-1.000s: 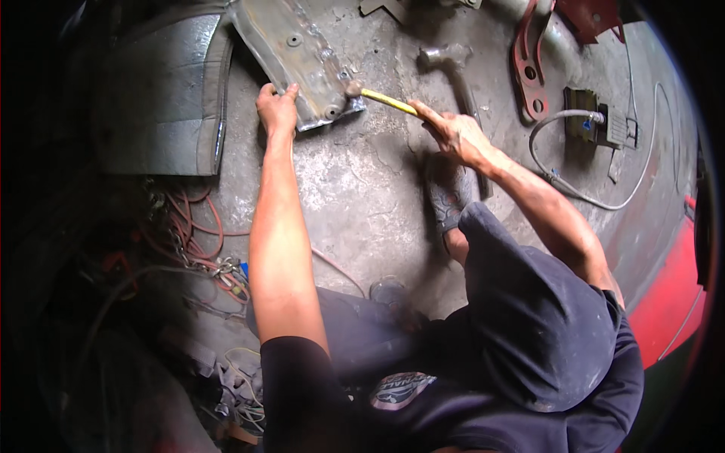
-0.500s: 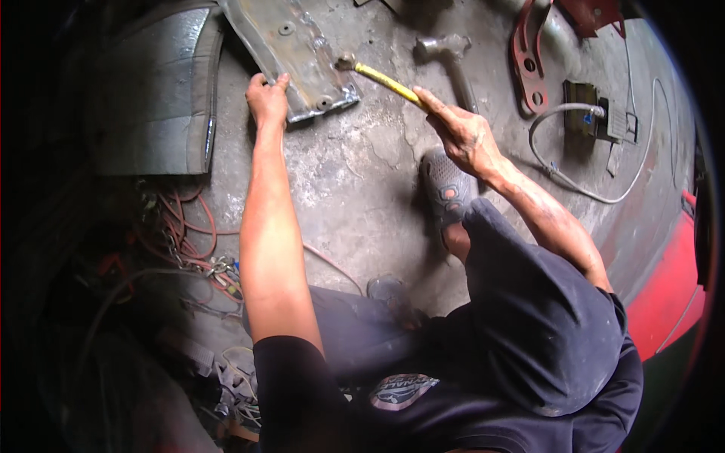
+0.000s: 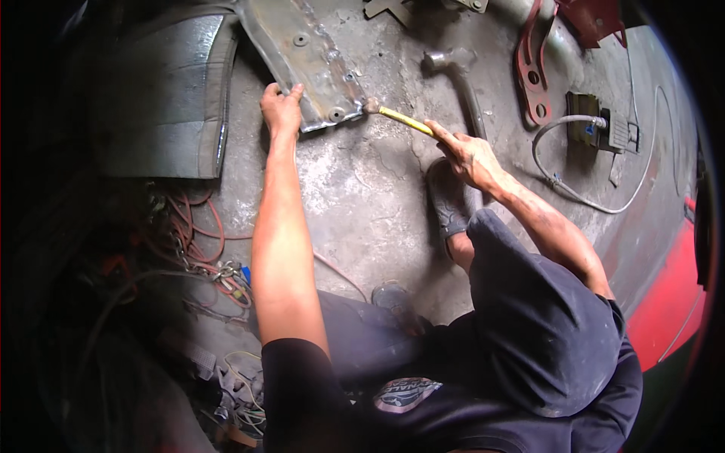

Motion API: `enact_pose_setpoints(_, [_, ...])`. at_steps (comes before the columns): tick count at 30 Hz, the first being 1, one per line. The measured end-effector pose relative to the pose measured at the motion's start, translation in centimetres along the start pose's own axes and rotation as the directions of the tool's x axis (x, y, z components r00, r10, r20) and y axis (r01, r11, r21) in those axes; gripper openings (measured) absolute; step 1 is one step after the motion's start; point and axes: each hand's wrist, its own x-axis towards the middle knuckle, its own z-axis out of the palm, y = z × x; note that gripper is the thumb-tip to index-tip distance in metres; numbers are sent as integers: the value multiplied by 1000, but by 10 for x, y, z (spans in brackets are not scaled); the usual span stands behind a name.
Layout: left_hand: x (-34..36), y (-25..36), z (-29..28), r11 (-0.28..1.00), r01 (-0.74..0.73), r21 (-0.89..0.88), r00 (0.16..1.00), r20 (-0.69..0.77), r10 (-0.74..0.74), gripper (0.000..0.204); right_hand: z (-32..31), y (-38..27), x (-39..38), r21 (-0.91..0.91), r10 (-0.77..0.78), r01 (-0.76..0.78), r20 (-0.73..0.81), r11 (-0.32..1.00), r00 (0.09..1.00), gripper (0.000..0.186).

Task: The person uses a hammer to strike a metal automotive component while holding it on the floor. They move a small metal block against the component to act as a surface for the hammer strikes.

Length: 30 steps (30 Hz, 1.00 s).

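Observation:
A worn sheet-metal panel (image 3: 310,64) with round holes and a bent, shiny near edge lies at the top of the view. My left hand (image 3: 282,110) grips its left edge near the closest corner, thumb on top and the other fingers partly hidden. My right hand (image 3: 470,158) is wrapped round the yellow handle of a hammer (image 3: 408,121). The hammer's small rounded head is at the panel's right near corner; whether it touches the metal I cannot tell.
A larger hammer (image 3: 462,79) lies on the concrete floor beyond my right hand. Farther right are a red metal bracket (image 3: 533,75) and a boxy device (image 3: 596,124) with a grey cable. A grey padded panel (image 3: 162,98) stands left, above tangled reddish hoses (image 3: 200,226).
The yellow-handled hammer's head has dropped from above the panel's right edge to its near right corner. The whole scene has shifted slightly right and down in view; my left hand keeps its grip.

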Motion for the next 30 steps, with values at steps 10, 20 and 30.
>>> enact_pose_setpoints(10, [-19,-16,-1,980,40,-195,999,24,-36,17,7,-4,1,284,91,-73,-51,956,995,51])
enact_pose_setpoints(20, [-83,-33,23,974,64,-215,994,101,-43,16,-3,-11,-15,426,445,-413,28,805,895,46])
enact_pose_setpoints(30, [-83,-30,25,989,85,-121,991,112,-71,18,-5,-26,7,309,93,-7,-265,951,960,52])
